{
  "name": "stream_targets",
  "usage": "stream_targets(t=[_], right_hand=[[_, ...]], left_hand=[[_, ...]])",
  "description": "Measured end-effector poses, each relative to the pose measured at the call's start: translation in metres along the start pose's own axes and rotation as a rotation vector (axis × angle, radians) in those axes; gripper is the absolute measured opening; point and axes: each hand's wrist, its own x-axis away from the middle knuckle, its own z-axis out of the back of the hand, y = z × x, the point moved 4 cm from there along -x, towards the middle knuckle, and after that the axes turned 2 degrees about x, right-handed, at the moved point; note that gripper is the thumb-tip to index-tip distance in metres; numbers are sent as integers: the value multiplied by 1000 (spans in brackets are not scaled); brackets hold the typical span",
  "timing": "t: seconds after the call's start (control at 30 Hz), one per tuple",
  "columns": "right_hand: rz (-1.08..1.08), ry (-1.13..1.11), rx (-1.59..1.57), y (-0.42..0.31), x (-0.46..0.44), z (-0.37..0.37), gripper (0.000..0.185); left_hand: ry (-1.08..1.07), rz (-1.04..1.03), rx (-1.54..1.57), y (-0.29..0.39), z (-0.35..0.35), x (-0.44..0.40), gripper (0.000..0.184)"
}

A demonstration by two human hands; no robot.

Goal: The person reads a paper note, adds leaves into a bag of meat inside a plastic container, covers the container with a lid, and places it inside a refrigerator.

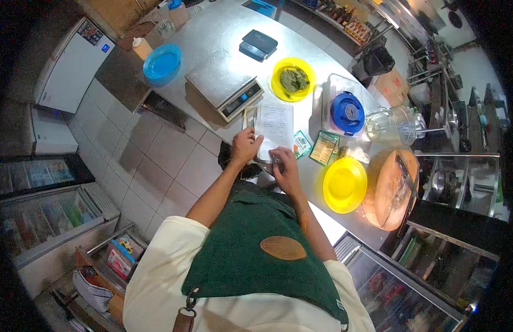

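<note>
An open notebook [276,122] with handwritten lines on its upper page lies at the near edge of the steel table, below the digital scale. My left hand [245,147] grips its left edge, thumb lying on the page. At the lower right corner, my right hand [285,169] has its fingers bent around the page edge; a small dark patch shows beneath them, too unclear to name. Two green seasoning packets, a white-and-green sachet [302,144] and a yellow-fronted sachet [324,148], lie right of the notebook.
On the table are a digital scale [226,91], a black case [258,44], a yellow plate of green leaves [306,65], another yellow plate [345,185], a blue-lidded container [348,113], a clear blender jug [392,126], a round wooden board [384,191] with a knife, and blue bowls [161,62].
</note>
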Motion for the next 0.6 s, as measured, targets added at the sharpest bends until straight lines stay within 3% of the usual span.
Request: stream_targets(t=[0.6], right_hand=[[11, -2, 30, 2, 1, -1, 48]], left_hand=[[50, 6, 99, 11, 3, 4, 24]])
